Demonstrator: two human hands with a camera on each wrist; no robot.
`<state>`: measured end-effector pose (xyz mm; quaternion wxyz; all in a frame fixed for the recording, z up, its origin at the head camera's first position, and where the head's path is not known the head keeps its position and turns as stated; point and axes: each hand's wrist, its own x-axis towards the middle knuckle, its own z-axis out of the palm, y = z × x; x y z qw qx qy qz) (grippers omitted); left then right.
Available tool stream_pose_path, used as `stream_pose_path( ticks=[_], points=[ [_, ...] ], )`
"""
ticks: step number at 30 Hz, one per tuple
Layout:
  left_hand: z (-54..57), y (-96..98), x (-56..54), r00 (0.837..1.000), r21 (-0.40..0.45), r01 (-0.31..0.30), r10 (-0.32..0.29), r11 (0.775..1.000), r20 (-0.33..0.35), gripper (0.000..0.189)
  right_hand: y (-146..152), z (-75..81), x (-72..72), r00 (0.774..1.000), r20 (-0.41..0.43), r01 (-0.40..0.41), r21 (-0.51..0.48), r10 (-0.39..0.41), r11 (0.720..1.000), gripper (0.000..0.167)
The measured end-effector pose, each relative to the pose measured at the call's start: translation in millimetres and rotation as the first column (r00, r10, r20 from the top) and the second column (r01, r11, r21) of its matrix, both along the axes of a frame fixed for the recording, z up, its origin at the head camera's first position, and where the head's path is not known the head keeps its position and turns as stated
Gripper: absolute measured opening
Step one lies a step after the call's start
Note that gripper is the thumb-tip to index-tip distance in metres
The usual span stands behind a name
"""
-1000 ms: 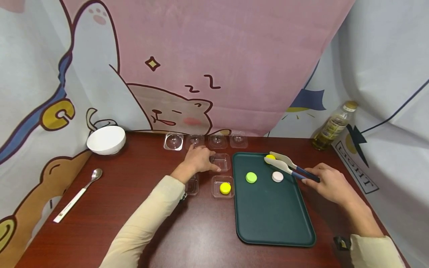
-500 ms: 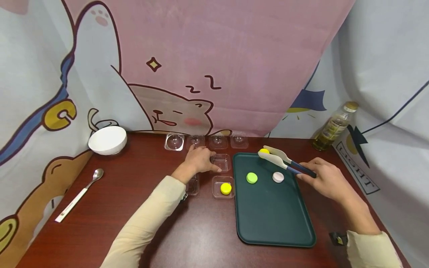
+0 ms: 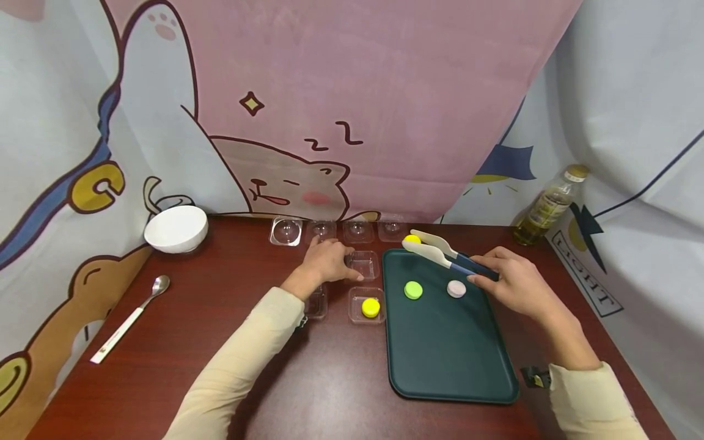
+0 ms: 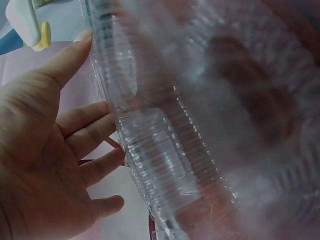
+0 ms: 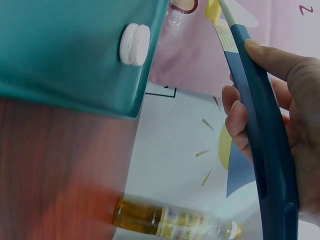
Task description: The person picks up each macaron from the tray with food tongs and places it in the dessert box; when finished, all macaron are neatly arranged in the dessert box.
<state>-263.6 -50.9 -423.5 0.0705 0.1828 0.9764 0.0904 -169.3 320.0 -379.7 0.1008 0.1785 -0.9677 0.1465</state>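
My right hand (image 3: 514, 282) grips blue-handled tongs (image 5: 257, 115) with pale tips. A yellow macaron (image 3: 412, 239) is pinched between those tips, above the far left corner of the dark green tray (image 3: 453, 360). On the tray lie a green macaron (image 3: 413, 290) and a pale pink macaron (image 3: 456, 289). My left hand (image 3: 326, 261) rests at a clear plastic box (image 3: 364, 264), its thumb and fingers spread and their tips against the box edge in the left wrist view. Nearer, another clear box (image 3: 357, 316) contains a yellow macaron (image 3: 371, 308). A third clear box (image 3: 316, 304) is partly hidden by my left wrist.
Several clear domed lids (image 3: 286, 232) line the back edge of the table. At the left stand a white bowl (image 3: 176, 230) and a long-handled spoon (image 3: 131, 319). An oil bottle (image 3: 550, 206) is in the back right corner, by the printed cloth wall (image 3: 429, 110).
My right hand has moved left with the tongs, carrying the yellow macaron from over the tray's far edge to its far left corner. My left hand has stayed put.
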Motion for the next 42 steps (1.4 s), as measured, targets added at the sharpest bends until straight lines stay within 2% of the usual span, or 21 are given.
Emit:
stream_pose_path(
  ticks=[11, 20, 30, 42],
  points=[
    [-2.0, -2.2, 1.0, 1.0, 0.001, 0.007, -0.007, 1.0, -0.022, 0.08, -17.8, -1.6, -6.8, 0.998, -0.025, -0.063, -0.009, 0.062, 0.998, 0.036],
    [0.5, -2.0, 1.6, 1.0, -0.016, 0.003, -0.004, 1.0, -0.009, 0.08, -38.9, -11.3, -15.3, 0.991, 0.055, -0.118, -0.009, 0.118, 0.993, 0.04],
    [-1.1, -1.7, 2.0, 1.0, -0.025, 0.016, -0.016, 1.0, -0.022, 0.08, -57.9, -18.8, -21.4, 0.985, 0.055, -0.161, 0.007, 0.161, 0.987, 0.042],
    [-1.6, -2.1, 1.1, 0.999, -0.038, 0.03, -0.031, 0.999, -0.028, 0.08, -67.0, -27.5, -24.5, 0.979, 0.087, -0.185, 0.029, 0.182, 0.982, 0.044]
  ],
)
